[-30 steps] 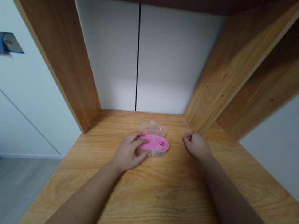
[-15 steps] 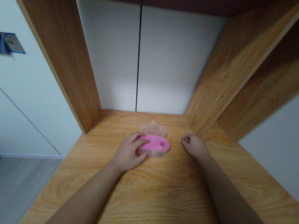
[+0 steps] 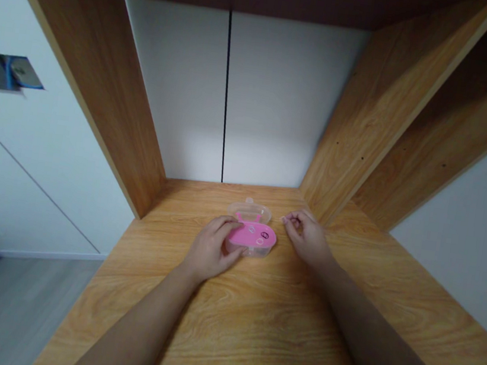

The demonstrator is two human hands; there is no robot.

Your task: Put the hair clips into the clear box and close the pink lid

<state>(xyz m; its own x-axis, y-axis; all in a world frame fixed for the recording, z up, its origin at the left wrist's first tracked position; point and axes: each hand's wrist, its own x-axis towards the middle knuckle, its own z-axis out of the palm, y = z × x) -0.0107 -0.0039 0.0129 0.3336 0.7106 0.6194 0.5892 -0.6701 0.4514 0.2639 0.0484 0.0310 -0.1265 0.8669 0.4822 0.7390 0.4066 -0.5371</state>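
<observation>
1. On the light wood-grain board (image 3: 225,324) of an open wooden cabinet, a flat case of pink and clear plastic (image 3: 251,236) lies near the back of the board, a little left of the middle; its rounded clear part points to the back, and its pink part faces up with small rings on it.
2. The left hand (image 3: 211,251) lies over the front-left side of the case; its fingers (image 3: 229,224) curve across the pink top and its thumb side presses at the near edge, so this hand is closed around the case and grips it.
3. The right hand (image 3: 309,239) is just beside the case, on its right side, and it hangs above the board; its fingers (image 3: 291,217) are curled and their tips come together in a small pinch; if they hold some tiny thing, it is too small to tell.
4. Behind the board stands a white back panel (image 3: 281,103) with one thin black seam (image 3: 225,96); brown wood-grain side panels (image 3: 383,105) rise on both sides.
5. Left of the cabinet is a pale wall (image 3: 33,179) with a small grey and blue object (image 3: 4,71) on it; grey floor (image 3: 16,308) shows below.
</observation>
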